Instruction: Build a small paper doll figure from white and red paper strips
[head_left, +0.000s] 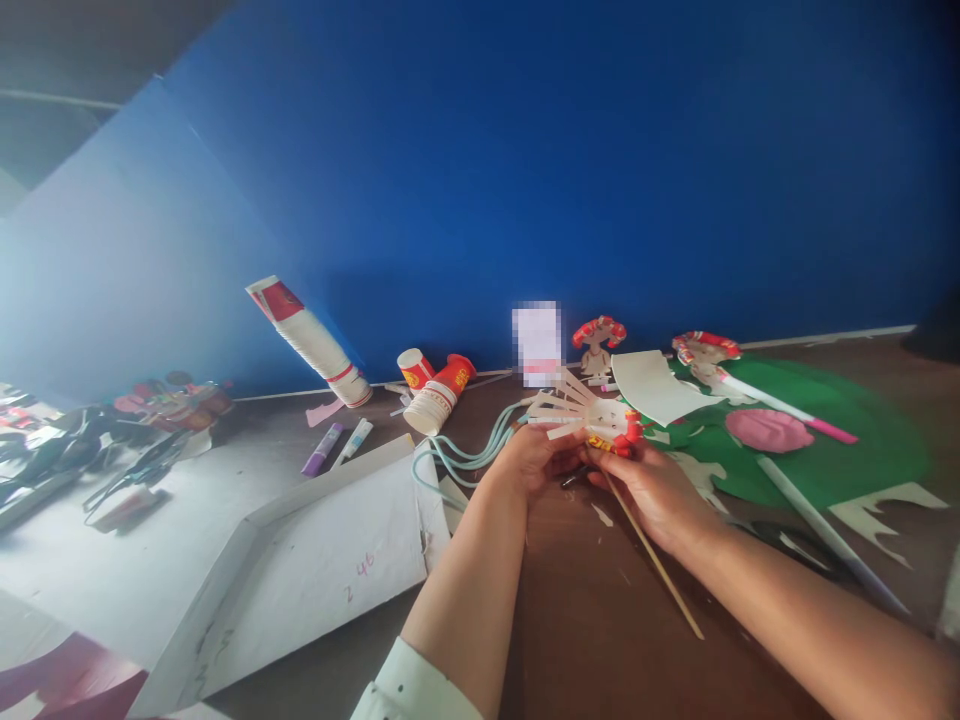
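Observation:
In front of me a paper cup (pixel 606 416), red and yellow outside and white inside, is cut into long strips fanned toward the upper left. My left hand (pixel 541 458) is closed on its near left side, fingers partly hidden. My right hand (pixel 651 488) pinches its red printed edge from the right. A thin wooden stick (pixel 657 558) slants from between my right fingers down toward the table's near side. Whether its upper end is fixed to the cup is hidden. Pale blue cords (pixel 480 452) lie left of my hands.
A white cardboard tray (pixel 322 560) lies at left, markers (pixel 324 449) behind it. Stacked paper cups (pixel 311 343) lean near the blue wall (pixel 480 180). On the right are paper cutouts (pixel 598 348), green paper (pixel 847 420), a pink piece (pixel 770 430), a white tube (pixel 829 530) and scissors (pixel 802 548).

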